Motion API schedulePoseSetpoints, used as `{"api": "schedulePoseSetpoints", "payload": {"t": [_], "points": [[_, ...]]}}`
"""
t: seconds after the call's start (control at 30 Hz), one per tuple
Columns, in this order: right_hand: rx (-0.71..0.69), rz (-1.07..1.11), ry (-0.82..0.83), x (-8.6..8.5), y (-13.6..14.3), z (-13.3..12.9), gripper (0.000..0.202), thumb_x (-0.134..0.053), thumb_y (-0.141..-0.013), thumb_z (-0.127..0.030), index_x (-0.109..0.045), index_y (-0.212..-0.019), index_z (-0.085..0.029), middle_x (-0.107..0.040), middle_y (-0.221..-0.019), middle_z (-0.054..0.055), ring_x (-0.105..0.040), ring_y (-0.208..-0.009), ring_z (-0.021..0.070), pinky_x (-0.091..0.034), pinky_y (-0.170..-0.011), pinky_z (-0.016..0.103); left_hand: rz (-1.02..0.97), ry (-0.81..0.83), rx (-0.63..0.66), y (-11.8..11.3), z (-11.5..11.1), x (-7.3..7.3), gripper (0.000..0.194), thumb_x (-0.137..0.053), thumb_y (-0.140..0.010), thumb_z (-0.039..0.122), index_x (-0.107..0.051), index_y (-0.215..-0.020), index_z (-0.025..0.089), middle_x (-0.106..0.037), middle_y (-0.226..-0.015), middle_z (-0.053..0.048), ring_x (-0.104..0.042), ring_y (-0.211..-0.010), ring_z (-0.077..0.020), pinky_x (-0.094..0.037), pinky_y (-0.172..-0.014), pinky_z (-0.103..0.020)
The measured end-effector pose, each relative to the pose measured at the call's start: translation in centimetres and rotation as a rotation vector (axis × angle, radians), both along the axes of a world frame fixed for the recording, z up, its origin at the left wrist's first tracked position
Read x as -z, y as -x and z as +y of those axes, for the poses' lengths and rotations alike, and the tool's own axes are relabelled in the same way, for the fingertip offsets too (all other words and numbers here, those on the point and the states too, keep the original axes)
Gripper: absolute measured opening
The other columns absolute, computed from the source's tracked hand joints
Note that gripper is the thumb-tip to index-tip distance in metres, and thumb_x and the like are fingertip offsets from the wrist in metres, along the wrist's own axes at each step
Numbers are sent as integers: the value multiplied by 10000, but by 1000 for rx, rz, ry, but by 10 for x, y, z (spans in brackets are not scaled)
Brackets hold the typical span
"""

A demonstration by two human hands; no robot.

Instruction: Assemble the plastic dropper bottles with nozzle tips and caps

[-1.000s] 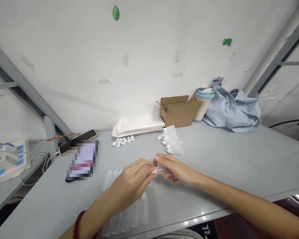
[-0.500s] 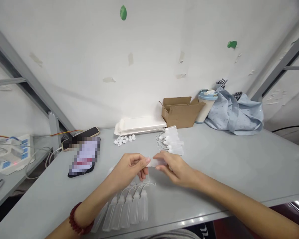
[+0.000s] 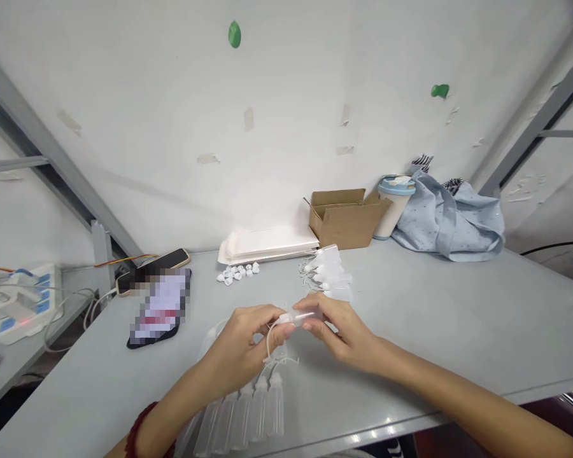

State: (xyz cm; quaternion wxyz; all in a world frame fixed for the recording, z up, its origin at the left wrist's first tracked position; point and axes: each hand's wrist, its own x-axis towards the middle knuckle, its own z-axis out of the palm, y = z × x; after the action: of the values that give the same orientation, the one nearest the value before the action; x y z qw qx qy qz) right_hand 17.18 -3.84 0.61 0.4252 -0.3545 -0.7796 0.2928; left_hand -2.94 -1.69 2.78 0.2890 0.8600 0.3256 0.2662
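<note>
A translucent bottle (image 3: 303, 316) lies sideways between my hands, its neck toward the left. My left hand (image 3: 253, 334) pinches the white neck end, where a thin pale tube curves down over the fingers. My right hand (image 3: 339, 327) is closed on the body of the same bottle. Below my left hand several clear bottles (image 3: 241, 420) with thin tubes lie side by side, partly covered by my wrist. Beyond my right hand is a pile of similar small bottles (image 3: 332, 273). Several small white caps (image 3: 239, 271) sit farther back.
Along the wall stand flat white boxes (image 3: 272, 243), an open cardboard box (image 3: 346, 222), a lidded cup (image 3: 392, 207) and a blue cloth bag (image 3: 451, 219). Two phones, one dark (image 3: 155, 270) and one blurred out (image 3: 161, 305), lie left, near a power strip (image 3: 28, 305).
The bottle between my hands now shows more clearly, with its tube hanging over my left fingers. My left hand has turned slightly, and the whole view has shifted a little.
</note>
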Motion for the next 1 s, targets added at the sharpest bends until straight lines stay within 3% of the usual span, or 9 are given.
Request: {"api": "schedulePoseSetpoints", "payload": {"t": [0.07,0.2,0.27,0.4,0.5,0.63,0.8,0.9,1.0], "points": [[5,-17,5,1,0,0,188,-427,-923,-292,-541,-991,-160,-553,-707,17,-492,-607,132,-393,-574,264,-7,-109,56,1,-1,4,335,-436,-944,284,-510,-642,162,-456,-571,27,-411,-526,-98,-325,-484,-193],[-82,110,413,5,3,3,279,-387,-938,-424,-506,-865,-183,-322,-492,-89,-304,-412,92,-304,-414,218,8,-434,76,1,2,17,270,-415,-947,208,-537,-714,144,-459,-617,7,-370,-546,-112,-301,-517,-232],[-81,155,480,7,5,4,301,-378,-939,-455,-499,-880,-186,-300,-491,-95,-298,-409,93,-310,-405,213,20,-393,82,1,6,16,253,-432,-944,219,-554,-736,142,-485,-633,1,-403,-559,-114,-317,-530,-229],[0,1,81,10,5,1,250,-400,-948,-373,-527,-1019,-169,-520,-674,2,-493,-594,136,-410,-564,261,50,-3,146,3,9,2,310,-413,-957,250,-545,-694,155,-542,-630,15,-498,-574,-95,-366,-551,-191],[-4,-68,-85,12,5,-1,231,-399,-949,-339,-524,-1030,-162,-580,-822,60,-532,-692,154,-421,-624,282,61,-46,147,4,8,2,352,-370,-967,235,-499,-650,157,-519,-607,20,-481,-561,-94,-366,-564,-200],[-21,142,386,13,6,0,286,-420,-932,-455,-500,-869,-187,-372,-540,-73,-336,-462,91,-326,-443,214,151,-394,96,2,6,19,354,-335,-981,271,-476,-674,167,-458,-594,20,-385,-513,-111,-294,-500,-241],[-108,428,903,9,11,5,417,-548,-823,-566,-340,-711,-223,-235,-541,-112,-168,-435,56,-212,-364,161,322,-603,48,0,6,27,387,-287,-995,301,-494,-698,164,-487,-606,2,-401,-498,-131,-299,-488,-265],[-84,278,752,5,8,9,360,-505,-851,-551,-423,-770,-210,-307,-541,-97,-267,-432,70,-286,-400,194,304,-518,60,4,13,20,337,-338,-985,308,-543,-766,154,-548,-658,-13,-487,-548,-138,-364,-520,-256],[124,-52,278,2,-4,17,263,-445,-909,-436,-509,-936,-183,-515,-653,-15,-441,-522,116,-369,-510,252,270,-384,-15,19,32,14,223,-394,-963,270,-584,-968,153,-635,-833,-49,-594,-724,-162,-452,-655,-263]]}}
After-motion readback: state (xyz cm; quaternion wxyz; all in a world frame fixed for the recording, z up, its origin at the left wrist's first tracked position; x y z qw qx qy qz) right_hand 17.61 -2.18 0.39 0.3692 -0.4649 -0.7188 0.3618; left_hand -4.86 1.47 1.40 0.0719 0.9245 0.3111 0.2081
